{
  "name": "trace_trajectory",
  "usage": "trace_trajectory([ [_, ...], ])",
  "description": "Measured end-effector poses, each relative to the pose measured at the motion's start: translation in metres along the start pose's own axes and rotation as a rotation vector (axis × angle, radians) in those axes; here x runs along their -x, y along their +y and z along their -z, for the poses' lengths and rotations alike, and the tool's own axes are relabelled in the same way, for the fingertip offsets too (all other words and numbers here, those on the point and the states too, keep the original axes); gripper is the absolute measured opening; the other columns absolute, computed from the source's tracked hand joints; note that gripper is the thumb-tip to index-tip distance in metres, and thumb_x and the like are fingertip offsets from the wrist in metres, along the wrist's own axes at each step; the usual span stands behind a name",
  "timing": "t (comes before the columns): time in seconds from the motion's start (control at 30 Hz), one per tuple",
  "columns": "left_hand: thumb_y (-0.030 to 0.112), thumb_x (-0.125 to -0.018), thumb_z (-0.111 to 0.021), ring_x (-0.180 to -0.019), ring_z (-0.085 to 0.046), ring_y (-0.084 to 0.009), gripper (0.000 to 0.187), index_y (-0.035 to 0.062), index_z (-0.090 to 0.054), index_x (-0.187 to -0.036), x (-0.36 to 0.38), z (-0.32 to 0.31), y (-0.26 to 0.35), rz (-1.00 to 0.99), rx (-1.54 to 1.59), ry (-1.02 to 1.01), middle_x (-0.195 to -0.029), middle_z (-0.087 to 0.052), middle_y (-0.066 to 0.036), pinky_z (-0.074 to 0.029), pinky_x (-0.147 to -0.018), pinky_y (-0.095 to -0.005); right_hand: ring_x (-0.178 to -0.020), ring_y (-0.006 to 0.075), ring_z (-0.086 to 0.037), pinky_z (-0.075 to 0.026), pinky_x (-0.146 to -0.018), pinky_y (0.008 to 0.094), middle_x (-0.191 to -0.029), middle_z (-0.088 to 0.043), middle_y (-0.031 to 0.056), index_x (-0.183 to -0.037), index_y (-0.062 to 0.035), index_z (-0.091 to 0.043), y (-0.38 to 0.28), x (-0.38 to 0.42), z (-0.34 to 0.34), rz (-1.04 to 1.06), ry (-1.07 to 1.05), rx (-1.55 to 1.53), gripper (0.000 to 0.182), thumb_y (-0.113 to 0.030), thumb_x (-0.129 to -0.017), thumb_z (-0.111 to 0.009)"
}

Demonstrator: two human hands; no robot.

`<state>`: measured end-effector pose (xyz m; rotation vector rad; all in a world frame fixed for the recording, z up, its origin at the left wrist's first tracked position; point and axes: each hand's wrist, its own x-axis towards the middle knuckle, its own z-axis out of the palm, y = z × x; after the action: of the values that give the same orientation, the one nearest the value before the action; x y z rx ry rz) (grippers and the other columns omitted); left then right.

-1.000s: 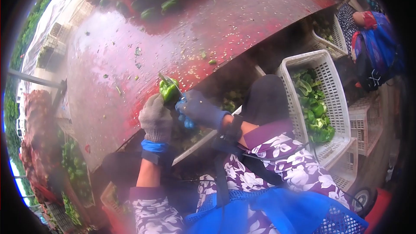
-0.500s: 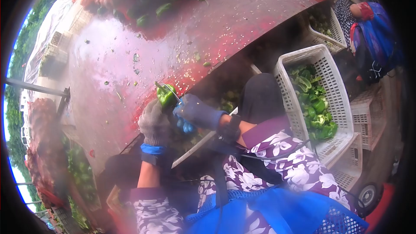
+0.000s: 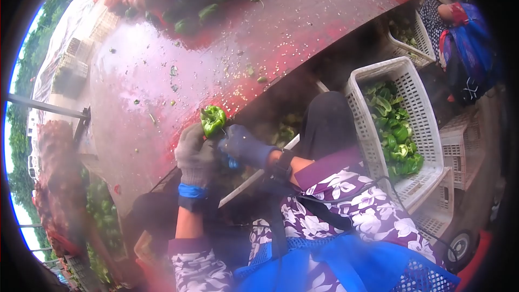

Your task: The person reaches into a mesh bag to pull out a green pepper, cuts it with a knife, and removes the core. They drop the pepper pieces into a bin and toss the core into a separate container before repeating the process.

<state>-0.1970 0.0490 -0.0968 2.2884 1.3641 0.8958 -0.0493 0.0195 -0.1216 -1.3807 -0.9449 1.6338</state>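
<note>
Gripping green pepper [image 3: 213, 120] in gloved L hand [image 3: 193, 154], w/ fingers closed round lower part, right by near edge of red bench [image 3: 135, 146], closer to L corner than to far end; w/ gloved R hand [image 3: 244, 143] curled closed just beside, but can't tell if holding anything. Prob. light + hollow, stiff but brittle, slick-skinned, apt to crack if squeezed hard. Best to cup low round broad flank w/ mod., even pressure, keeping fingertips off dented top.
</note>
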Motion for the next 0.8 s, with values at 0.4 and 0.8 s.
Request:
trace_trajectory([
  [0.4, 0.029, -0.071, -0.089, -0.110, -0.063, -0.0331, 0.063, 0.0009, -0.062, -0.121, -0.029, 0.001, 0.044, 0.270, -0.042, 0.021, -0.118, -0.062, -0.018, -0.051, -0.094, -0.0438, -0.074, 0.0285, -0.064, -0.052, -0.072, 0.0441, -0.070, -0.066, 0.0114, -0.076, -0.0035, -0.072, 0.040, -0.020, 0.009, 1.033, 0.091, 1.266, 0.016, -0.019, -0.073, -0.073],
  [0.8, 0.001, -0.082, -0.068, -0.097, -0.070, -0.0173, 0.048, -0.0009, -0.063, -0.129, -0.012, 0.023, -0.029, 0.494, 0.621, 0.014, -0.110, -0.070, -0.010, -0.056, -0.086, -0.0294, -0.051, 0.0226, -0.063, -0.054, -0.046, 0.0347, -0.070, -0.066, 0.0170, -0.089, 0.0035, -0.065, -0.006, -0.024, 0.028, -0.017, 0.005, -0.041, 0.018, -0.013, -0.094, -0.058],
])
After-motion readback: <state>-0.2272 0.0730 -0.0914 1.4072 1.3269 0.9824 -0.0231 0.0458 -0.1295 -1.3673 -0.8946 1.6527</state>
